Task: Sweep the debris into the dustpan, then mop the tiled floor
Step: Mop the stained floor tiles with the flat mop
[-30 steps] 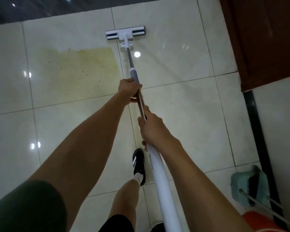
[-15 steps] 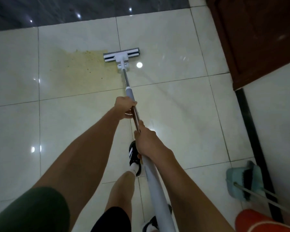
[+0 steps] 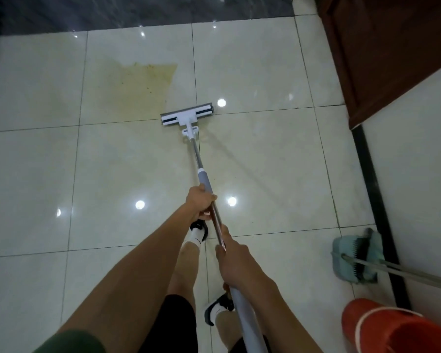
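Nearest to us, our right hand (image 3: 236,263) is wrapped around the upper part of the mop (image 3: 209,200) pole, where the metal tube runs into the pale sleeve. A little further down the pole our left hand (image 3: 200,202) is clenched around it, just below the grey collar. Both grips look firm, and we judge that is right for this step: the rear hand steers and the front hand presses down.

By the right edge of the floor (image 3: 265,161), the dustpan (image 3: 354,258) stands with the brush (image 3: 359,261) tucked in it, and a red bucket (image 3: 397,329) sits nearer us in the right corner. With those parked, we take it that sweeping is over and mopping is the step in hand.

Further out, the mop head (image 3: 186,117) lies flat on the tiles, across a grout line, well short of the floor's far edge. The yellowish stain (image 3: 133,90) spreads to its far left, with dark specks in it, and its near right corner just reaches the head.

To do this well, we should keep the head flat so its whole width wipes, and work in straight overlapping strokes. The next pass should go further left, through the middle of the stain. We should lean more weight on the front hand there. The specks may drag into streaks, so rinsing in the bucket between passes seems wise. Wet tiles are slippery, so we step on the dry side.
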A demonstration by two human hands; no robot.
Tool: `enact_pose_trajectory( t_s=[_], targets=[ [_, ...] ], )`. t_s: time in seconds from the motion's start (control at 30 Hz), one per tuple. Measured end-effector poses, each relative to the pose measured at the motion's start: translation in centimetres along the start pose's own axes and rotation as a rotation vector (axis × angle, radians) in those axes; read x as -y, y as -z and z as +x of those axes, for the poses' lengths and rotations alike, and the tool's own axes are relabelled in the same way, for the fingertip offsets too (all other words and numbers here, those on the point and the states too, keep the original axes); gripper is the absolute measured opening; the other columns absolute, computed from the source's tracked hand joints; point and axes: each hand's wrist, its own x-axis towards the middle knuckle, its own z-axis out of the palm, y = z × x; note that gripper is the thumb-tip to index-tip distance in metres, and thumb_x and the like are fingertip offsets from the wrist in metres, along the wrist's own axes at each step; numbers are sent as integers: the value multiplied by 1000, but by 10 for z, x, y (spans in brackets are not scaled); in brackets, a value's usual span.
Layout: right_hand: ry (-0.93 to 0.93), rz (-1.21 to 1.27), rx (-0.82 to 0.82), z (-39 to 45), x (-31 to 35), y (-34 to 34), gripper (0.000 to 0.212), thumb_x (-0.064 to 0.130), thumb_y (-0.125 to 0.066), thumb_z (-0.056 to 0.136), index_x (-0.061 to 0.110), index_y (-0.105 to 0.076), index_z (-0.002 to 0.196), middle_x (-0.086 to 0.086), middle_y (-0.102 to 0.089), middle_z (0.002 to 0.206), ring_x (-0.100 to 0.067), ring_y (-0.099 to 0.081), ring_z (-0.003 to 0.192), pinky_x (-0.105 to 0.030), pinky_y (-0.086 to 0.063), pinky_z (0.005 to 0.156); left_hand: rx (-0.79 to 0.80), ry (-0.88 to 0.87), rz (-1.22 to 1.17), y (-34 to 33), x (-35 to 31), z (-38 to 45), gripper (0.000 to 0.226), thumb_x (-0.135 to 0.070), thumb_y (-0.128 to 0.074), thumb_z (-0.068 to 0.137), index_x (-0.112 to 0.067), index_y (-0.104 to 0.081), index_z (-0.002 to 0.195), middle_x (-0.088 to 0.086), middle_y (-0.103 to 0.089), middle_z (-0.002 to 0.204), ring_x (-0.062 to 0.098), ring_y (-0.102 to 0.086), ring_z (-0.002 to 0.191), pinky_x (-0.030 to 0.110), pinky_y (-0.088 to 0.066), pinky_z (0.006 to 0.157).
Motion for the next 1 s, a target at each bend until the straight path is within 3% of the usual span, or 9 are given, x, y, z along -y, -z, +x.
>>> enact_pose_trajectory(
  t_s=[0.13, 0.3, 0.43, 0.5, 0.73, 0.87, 1.0],
  targets=[
    [14, -27, -2, -14, -4, -1, 54, 29, -33, 107, 29, -12, 157, -12, -64, 116, -22, -64, 98, -34, -53, 91, -17, 7, -71, -4, 12, -8, 70, -8, -65, 96, -21, -33, 156, 17, -67, 103, 27, -64, 70, 37, -59, 52],
    [29, -39, -35, 10, 14, 15, 55, 35, -36, 106, 31, -13, 156, -7, -63, 116, -16, -62, 84, -23, -52, 66, -76, -19, -169, 4, -18, 11, 75, -7, -71, 92, -18, -34, 157, 12, -66, 97, 25, -67, 68, 32, -56, 45],
    [5, -52, -27, 34, 37, 32, 56, 38, -35, 106, 33, -12, 157, -10, -64, 118, -22, -65, 95, -34, -54, 86, -69, -38, -182, 13, -44, 34, 76, -6, -71, 90, -17, -35, 156, 19, -69, 100, 31, -72, 71, 34, -57, 47],
    [-24, -21, -15, 50, 54, 39, 56, 38, -35, 106, 36, -10, 156, -12, -63, 116, -24, -66, 94, -39, -56, 87, -71, -42, -175, 21, -60, 48, 74, -6, -72, 90, -17, -38, 155, 17, -68, 100, 30, -72, 74, 33, -57, 47],
    [-16, 13, -9, 141, 145, 66, 58, 36, -36, 106, 37, -7, 156, -13, -62, 122, -28, -67, 98, -44, -58, 87, -97, -66, -177, 84, -144, 135, 72, -7, -72, 90, -16, -40, 154, 16, -68, 103, 31, -72, 77, 36, -60, 52],
    [-16, 15, -8, 211, 216, 92, 57, 35, -37, 106, 38, -9, 156, -10, -63, 118, -26, -68, 88, -42, -59, 82, -111, -77, -181, 128, -214, 195, 71, -7, -72, 90, -16, -41, 153, 16, -69, 102, 30, -72, 77, 35, -59, 50],
    [10, 5, 1, 288, 289, 124, 57, 34, -37, 106, 36, -11, 156, -13, -58, 126, -33, -68, 89, -44, -60, 77, -120, -101, -181, 175, -293, 254, 67, -7, -73, 90, -14, -44, 150, 17, -69, 99, 30, -73, 79, 37, -60, 53]
  ],
)
